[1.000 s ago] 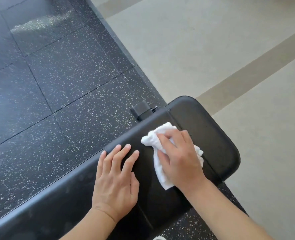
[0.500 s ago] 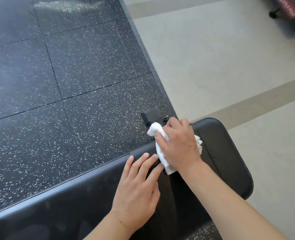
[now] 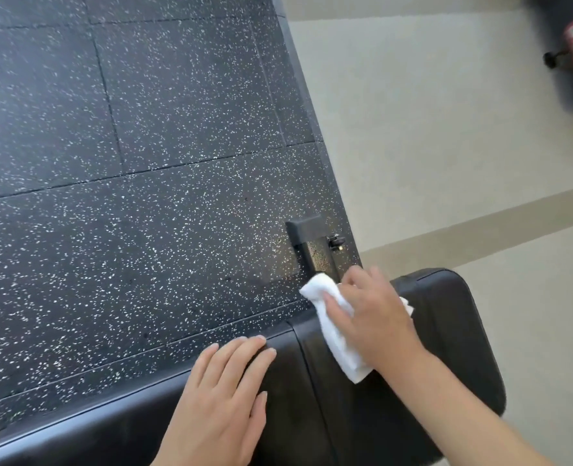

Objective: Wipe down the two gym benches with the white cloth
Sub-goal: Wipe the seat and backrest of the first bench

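Right hand (image 3: 376,317) presses white cloth (image 3: 337,334) on bench (image 3: 453,348), apparently gripping it.

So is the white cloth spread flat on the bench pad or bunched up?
Bunched up. The white cloth is crumpled into a wad under the right hand, pressed on the bench pad, its ends sticking out both sides.

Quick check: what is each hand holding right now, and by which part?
The right hand holds the bunched white cloth around its middle, pressing it on the bench pad; both ends stick out. The left hand holds nothing, lying flat on the pad.
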`<state>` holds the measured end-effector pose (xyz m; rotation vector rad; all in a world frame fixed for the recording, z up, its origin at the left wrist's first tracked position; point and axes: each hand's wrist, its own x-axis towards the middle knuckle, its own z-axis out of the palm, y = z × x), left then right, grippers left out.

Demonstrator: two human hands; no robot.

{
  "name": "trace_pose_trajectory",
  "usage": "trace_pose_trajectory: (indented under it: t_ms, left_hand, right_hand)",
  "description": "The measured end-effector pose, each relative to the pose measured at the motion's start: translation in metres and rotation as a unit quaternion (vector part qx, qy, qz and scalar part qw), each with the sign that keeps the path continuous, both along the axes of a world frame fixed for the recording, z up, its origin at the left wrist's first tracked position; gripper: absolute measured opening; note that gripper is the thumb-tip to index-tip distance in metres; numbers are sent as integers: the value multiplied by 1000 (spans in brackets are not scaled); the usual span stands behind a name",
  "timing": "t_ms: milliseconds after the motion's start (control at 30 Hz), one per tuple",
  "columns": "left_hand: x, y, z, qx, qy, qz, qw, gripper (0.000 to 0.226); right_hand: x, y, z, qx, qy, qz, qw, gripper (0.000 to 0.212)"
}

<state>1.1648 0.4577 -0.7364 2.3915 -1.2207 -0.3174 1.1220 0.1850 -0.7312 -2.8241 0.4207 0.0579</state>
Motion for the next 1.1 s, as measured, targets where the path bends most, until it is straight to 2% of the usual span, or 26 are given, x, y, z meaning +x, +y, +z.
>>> trace_pose_trajectory:
  t_ms: [67,167,367,433,533,633,700,800,967,1100]
  left_hand:
    - [4,-13,-4,8,20,-9,1000,47]
    - [4,-18,-9,7,49,8,999,47]
    - [8,-12,-12,-38,88,14,995,41]
    - [10,-10,-11,-56,101,23,993,38]
    - [11,-8,-12,-76,108,14,991,35]
    - [9,-8,-13,-75,111,22,991,35]
    - [7,-8,-12,-75,120,24,990,37]
    - [8,-7,-13,-70,125,22,990,39]
    - [13,-10,-6,-52,158,27,986,39]
    - [18,-14,6,-31,194,37,980,33]
  right_hand:
    - [-6,-41,2,-47,7,-42,998,42]
    - [-5,-50,3,-49,22,-92,994,53]
    - [20,63,-2,21,10,-22,999,40]
    - [21,77,-5,43,-1,8,999,37]
    - [12,29,-2,19,-6,26,999,35]
    - [-2,-43,1,-75,0,-43,996,38]
    - [-8,-59,-2,-93,-10,-94,991,44]
    - [-1,-29,-8,-60,-24,-92,994,41]
    - [23,78,-9,23,-47,-36,998,34]
    - [25,89,-8,62,-59,-45,995,41]
